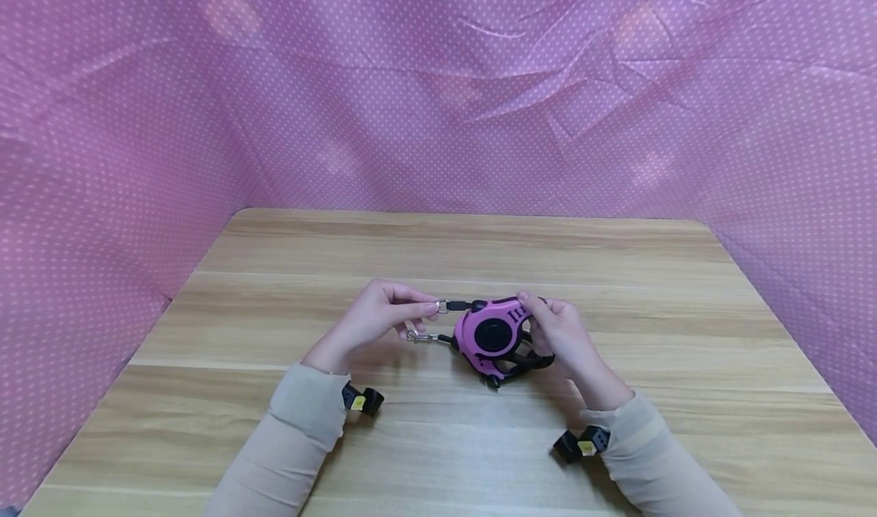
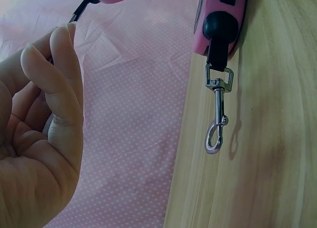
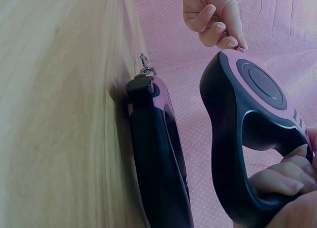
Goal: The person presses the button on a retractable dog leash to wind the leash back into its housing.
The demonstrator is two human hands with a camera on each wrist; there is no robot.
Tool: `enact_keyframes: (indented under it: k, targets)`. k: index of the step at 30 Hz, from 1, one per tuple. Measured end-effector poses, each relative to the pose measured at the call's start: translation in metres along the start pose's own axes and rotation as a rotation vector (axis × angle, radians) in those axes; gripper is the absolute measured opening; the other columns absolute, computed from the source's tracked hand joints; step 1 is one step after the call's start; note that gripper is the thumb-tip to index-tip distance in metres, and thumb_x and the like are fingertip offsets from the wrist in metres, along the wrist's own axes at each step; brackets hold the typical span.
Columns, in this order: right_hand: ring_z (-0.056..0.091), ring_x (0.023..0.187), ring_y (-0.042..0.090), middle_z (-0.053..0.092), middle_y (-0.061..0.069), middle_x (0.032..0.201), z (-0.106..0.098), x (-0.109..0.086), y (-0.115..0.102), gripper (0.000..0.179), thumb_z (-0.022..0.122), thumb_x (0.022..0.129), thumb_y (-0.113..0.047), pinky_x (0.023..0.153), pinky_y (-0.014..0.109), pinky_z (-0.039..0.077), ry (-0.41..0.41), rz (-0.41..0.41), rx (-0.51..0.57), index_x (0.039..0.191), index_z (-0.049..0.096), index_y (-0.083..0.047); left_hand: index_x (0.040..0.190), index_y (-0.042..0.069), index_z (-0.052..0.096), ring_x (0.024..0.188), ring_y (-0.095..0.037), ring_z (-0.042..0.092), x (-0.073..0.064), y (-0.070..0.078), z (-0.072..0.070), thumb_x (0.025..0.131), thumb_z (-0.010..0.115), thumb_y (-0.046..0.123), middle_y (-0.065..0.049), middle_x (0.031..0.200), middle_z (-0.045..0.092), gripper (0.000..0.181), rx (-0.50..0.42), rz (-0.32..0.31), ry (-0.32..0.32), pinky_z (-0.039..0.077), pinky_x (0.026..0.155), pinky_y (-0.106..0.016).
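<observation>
Two pink and black retractable dog leashes show. My right hand point(image 1: 563, 336) grips one leash point(image 3: 262, 84) by its black looped handle point(image 3: 223, 154), fingers curled through the opening, and holds it raised above the table. Out to its left, my left hand point(image 1: 377, 313) pinches the metal clip point(image 1: 441, 305) at that leash's strap end between thumb and fingertips. The second leash point(image 3: 158, 134) lies below on the table, largely covered by the raised one in the head view. Its silver snap hook point(image 2: 216, 114) points left and hangs free of any hand.
A wood-grain table point(image 1: 445, 441) spreads under both hands. Pink polka-dot cloth point(image 1: 425, 121) encloses its back and sides. Small black cameras sit on the left wrist point(image 1: 363, 400) and right wrist point(image 1: 582, 444).
</observation>
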State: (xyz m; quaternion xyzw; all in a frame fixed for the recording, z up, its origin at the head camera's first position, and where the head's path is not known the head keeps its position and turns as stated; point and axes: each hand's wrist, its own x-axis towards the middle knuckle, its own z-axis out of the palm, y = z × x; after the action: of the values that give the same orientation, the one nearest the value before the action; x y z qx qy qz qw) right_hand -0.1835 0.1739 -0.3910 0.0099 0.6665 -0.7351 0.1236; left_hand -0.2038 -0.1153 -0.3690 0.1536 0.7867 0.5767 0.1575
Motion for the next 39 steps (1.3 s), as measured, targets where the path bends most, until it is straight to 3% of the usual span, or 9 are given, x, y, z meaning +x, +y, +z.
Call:
enact_keyframes:
  k: [5,9,13,20,27,33,39]
  targets:
    - [0.027,0.040,0.002,0.033,-0.012,0.044,-0.0002,0.0004,-0.0008,0.042,0.053,0.102,-0.028,0.042,0.018,0.020,0.001,0.001,-0.001,0.063,0.058,-0.016,0.110,0.007,0.074,0.083,-0.039,0.068,0.0002,0.0010,-0.0004,0.090,0.072,0.022,-0.015,0.102,0.075,0.025,0.001,-0.003,0.006,0.060,0.068,-0.044]
    - [0.027,0.040,0.002,0.033,-0.012,0.044,0.0001,0.0010,-0.0014,0.042,0.053,0.102,-0.029,0.042,0.017,0.021,-0.001,0.004,-0.011,0.062,0.057,-0.016,0.112,0.005,0.072,0.077,-0.027,0.070,0.0007,0.0012,-0.0004,0.090,0.072,0.022,-0.013,0.100,0.076,0.028,-0.004,-0.007,0.000,0.061,0.069,-0.045]
    - [0.028,0.040,0.002,0.034,-0.012,0.044,0.0006,0.0009,-0.0012,0.042,0.054,0.102,-0.029,0.042,0.017,0.022,-0.005,0.007,-0.010,0.062,0.058,-0.016,0.112,0.003,0.073,0.072,-0.017,0.069,0.0007,0.0007,0.0001,0.091,0.071,0.023,-0.019,0.100,0.074,0.029,-0.002,0.002,-0.003,0.061,0.066,-0.042]
    - [0.027,0.040,0.002,0.033,-0.012,0.044,0.0005,0.0003,-0.0006,0.043,0.054,0.102,-0.029,0.042,0.017,0.021,-0.006,-0.002,-0.008,0.061,0.057,-0.016,0.112,0.002,0.072,0.073,-0.018,0.069,0.0002,0.0012,0.0005,0.091,0.071,0.022,-0.024,0.100,0.073,0.028,-0.006,0.010,-0.001,0.061,0.065,-0.042]
    - [0.027,0.040,0.003,0.032,-0.012,0.043,-0.0002,-0.0001,-0.0004,0.045,0.054,0.102,-0.028,0.042,0.018,0.020,0.002,-0.007,0.015,0.059,0.054,-0.015,0.116,0.003,0.070,0.073,-0.014,0.067,-0.0001,0.0028,0.0021,0.092,0.069,0.022,-0.019,0.103,0.073,0.030,-0.010,0.005,-0.005,0.061,0.067,-0.044]
    - [0.027,0.040,0.002,0.033,-0.012,0.043,-0.0005,0.0000,-0.0002,0.045,0.054,0.102,-0.027,0.043,0.018,0.020,-0.002,-0.022,0.043,0.058,0.053,-0.015,0.119,0.003,0.068,0.074,-0.014,0.068,0.0006,0.0017,0.0057,0.095,0.067,0.019,-0.016,0.103,0.073,0.030,-0.038,-0.012,-0.019,0.061,0.063,-0.034]
    - [0.027,0.039,0.002,0.033,-0.012,0.043,-0.0013,0.0011,0.0000,0.047,0.054,0.102,-0.027,0.042,0.018,0.020,-0.004,-0.028,0.039,0.057,0.050,-0.016,0.122,0.004,0.066,0.077,-0.015,0.068,0.0029,0.0001,0.0083,0.095,0.065,0.023,-0.012,0.115,0.072,0.033,-0.060,-0.043,-0.018,0.061,0.065,-0.034]
